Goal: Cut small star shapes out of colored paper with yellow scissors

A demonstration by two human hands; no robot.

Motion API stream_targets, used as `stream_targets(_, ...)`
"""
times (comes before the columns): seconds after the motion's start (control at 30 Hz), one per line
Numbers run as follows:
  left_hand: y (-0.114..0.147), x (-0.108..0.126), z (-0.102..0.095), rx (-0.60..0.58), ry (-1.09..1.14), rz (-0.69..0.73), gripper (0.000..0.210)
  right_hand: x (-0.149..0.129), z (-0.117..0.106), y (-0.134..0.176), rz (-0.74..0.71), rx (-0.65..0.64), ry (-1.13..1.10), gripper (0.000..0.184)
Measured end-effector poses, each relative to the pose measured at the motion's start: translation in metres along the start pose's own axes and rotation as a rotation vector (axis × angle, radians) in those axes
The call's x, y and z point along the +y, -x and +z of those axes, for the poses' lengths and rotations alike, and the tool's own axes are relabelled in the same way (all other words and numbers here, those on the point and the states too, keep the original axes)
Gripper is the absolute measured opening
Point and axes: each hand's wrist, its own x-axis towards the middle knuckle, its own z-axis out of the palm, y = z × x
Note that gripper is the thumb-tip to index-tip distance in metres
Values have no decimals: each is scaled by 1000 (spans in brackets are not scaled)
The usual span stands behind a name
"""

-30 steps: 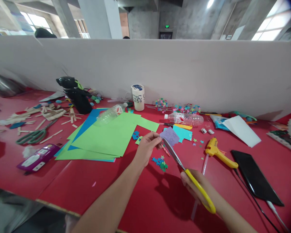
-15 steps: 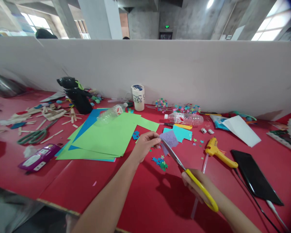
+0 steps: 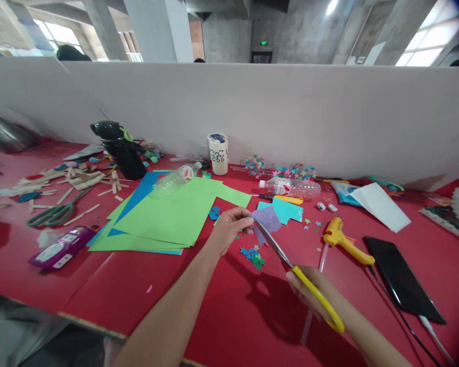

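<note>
While the red table (image 3: pixel 110 290) spreads beneath everything, its clock centred on the work and twelve on the far side, the green sheets (image 3: pixel 164 214) lie at nine and the tablet (image 3: pixel 403 280) at four. Running from the centre toward five, the scissors (image 3: pixel 302 278) are gripped by the right hand (image 3: pixel 321 281), curled at the yellow handle. From where I stand, the left hand (image 3: pixel 231 227), at nine, pinches an edge of the purple paper (image 3: pixel 271 218), placed at the dial's centre, apparently above the table. Loose stars (image 3: pixel 257 261) lie at seven.

Hazards, as judged: the blades lie just beside the left fingertips, so a careless squeeze could nick them; the paper, gripped at one edge only, might bend between the blades. A low-sweeping wrist could scatter the stars.

Obscured: part of the right hand, behind the handle. Whether the blades are parted is unclear; the paper's markings are faint. Both forearms leave view near six.
</note>
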Motion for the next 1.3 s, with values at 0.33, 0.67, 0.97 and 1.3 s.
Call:
stream_targets(0.33,0,1,2,4,26,-16,11,1,1,-1,-3,15,-16,47)
stream_targets(0.67,3,4,7,54,11,30,11,2,2,-1,18,-11,-90,49)
stream_targets(0.97,4,5,6,49,-66,58,14,2,1,0,-16,3,-63,54)
stream_targets(1.3,5,0,10,57,9,32,15,4,-3,-2,-64,-7,-16,54)
